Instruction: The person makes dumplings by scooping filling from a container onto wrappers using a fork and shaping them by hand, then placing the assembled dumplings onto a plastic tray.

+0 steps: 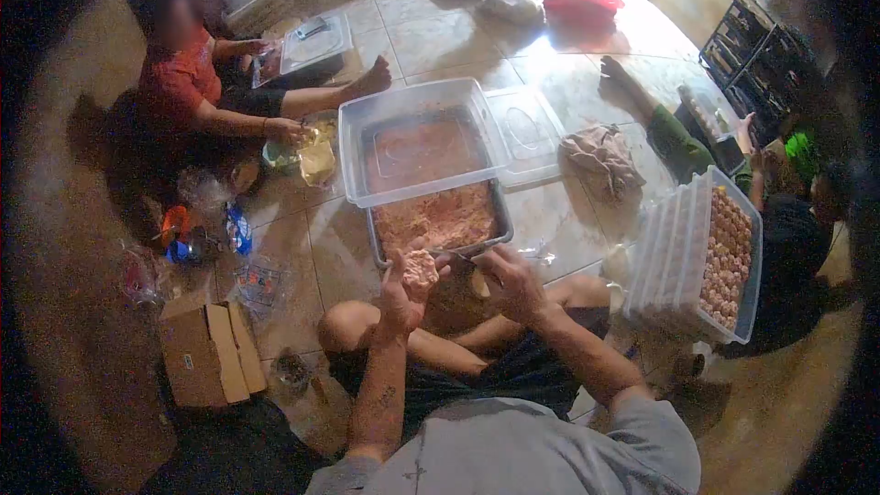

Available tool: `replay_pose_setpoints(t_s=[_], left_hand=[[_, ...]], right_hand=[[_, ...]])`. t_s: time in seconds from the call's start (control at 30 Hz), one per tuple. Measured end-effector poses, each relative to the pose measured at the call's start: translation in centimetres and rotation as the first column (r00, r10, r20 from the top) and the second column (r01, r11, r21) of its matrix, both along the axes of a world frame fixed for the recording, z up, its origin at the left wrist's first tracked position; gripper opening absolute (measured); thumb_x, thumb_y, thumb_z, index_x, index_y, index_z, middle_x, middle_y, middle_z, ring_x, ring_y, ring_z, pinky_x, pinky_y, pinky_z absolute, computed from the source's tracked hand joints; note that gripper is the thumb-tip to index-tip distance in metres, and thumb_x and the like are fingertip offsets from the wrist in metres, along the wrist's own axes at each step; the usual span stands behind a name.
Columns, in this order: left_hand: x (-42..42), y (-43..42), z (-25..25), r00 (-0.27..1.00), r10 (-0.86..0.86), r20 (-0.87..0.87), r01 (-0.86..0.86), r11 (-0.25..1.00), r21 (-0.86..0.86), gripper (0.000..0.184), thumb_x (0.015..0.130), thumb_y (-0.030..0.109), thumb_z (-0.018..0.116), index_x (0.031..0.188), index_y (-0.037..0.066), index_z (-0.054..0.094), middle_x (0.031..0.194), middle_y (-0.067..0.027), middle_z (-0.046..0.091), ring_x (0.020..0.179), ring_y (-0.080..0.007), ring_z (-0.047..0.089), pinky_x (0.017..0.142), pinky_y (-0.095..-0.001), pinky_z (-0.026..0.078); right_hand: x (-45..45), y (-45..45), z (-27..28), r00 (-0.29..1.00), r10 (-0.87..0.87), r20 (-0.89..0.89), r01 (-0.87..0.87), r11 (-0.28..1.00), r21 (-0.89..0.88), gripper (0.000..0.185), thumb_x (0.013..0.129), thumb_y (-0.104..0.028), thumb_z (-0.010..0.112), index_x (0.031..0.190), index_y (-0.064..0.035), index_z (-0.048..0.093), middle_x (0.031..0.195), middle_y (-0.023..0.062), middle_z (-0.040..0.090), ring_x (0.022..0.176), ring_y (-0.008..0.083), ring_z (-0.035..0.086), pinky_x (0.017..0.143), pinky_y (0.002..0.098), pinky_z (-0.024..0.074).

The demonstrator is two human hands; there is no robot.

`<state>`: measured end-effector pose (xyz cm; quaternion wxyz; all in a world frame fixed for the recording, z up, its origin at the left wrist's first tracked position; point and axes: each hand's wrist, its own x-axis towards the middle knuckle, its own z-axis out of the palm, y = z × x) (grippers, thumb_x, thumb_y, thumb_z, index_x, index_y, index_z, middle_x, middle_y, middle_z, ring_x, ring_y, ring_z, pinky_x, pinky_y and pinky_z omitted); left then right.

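My left hand (398,295) is cupped, palm up, around a flattened lump of pink minced paste (421,268). Beside it, my right hand (513,282) is closed on a thin dark-tipped tool (466,258); its exact kind is too small to make out. Just beyond both hands is a dark-rimmed tray (373,236) filled with pinkish paste (435,218). A clear plastic bin (353,179) rests over the far part of this tray, and the paste shows through it.
A clear lid (536,142) and a crumpled cloth (600,156) lie beyond on the tiles. To the right stand stacked tubs (665,261) of small balls (729,257). A cardboard box (206,353) sits left. One person (188,82) sits left, another (788,247) right.
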<state>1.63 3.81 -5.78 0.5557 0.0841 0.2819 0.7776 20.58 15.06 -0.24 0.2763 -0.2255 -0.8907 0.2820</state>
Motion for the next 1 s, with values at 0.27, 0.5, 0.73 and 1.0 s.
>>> replay_pose_setpoints(t_s=[0.27,0.5,0.73,1.0], left_hand=[[1.1,-0.5,1.7,0.956,-0.042,-0.292,0.016,0.996,-0.089,0.039,0.097,0.022,0.062,0.127,-0.004,0.057,0.120,-0.0154,0.066,0.107,-0.0265,0.066,0.091,-0.0421,0.057],[0.8,-1.4,4.4,0.978,-0.209,-0.020,0.209,0.978,0.008,0.040,0.096,0.011,0.057,0.133,-0.004,0.050,0.122,-0.0205,0.063,0.107,-0.0298,0.066,0.094,-0.0437,0.056],[-1.3,2.5,-0.2,0.940,-0.171,0.295,0.194,0.980,-0.049,0.047,0.097,0.026,0.053,0.130,-0.007,0.048,0.117,-0.0255,0.063,0.094,-0.0327,0.068,0.077,-0.0388,0.060],[-1.2,1.5,-0.6,0.921,-0.255,0.296,0.254,0.966,0.041,0.054,0.099,0.041,0.049,0.132,-0.003,0.048,0.113,-0.0255,0.063,0.090,-0.0324,0.068,0.063,-0.0330,0.062]], right_hand=[[-1.5,0.4,-1.9,0.992,0.085,0.095,-0.098,0.984,0.147,0.025,0.078,-0.014,0.066,0.102,-0.0098,0.060,0.099,0.0102,0.062,0.090,0.0316,0.063,0.076,0.0393,0.0513],[-1.4,1.7,-2.6,0.991,-0.110,0.073,0.109,0.994,0.020,0.025,0.085,-0.010,0.059,0.110,-0.0069,0.059,0.100,0.0165,0.063,0.091,0.0377,0.065,0.074,0.0467,0.0527],[-1.1,4.6,-5.8,0.908,-0.360,0.213,0.378,0.924,-0.051,0.022,0.092,-0.007,0.054,0.113,-0.0044,0.059,0.097,0.0191,0.064,0.087,0.0409,0.067,0.074,0.0490,0.0539],[3.8,0.5,-4.4,0.827,-0.387,0.408,0.482,0.861,-0.160,0.024,0.087,-0.009,0.059,0.111,-0.0031,0.061,0.099,0.0243,0.064,0.087,0.0410,0.067,0.076,0.0484,0.0546]])
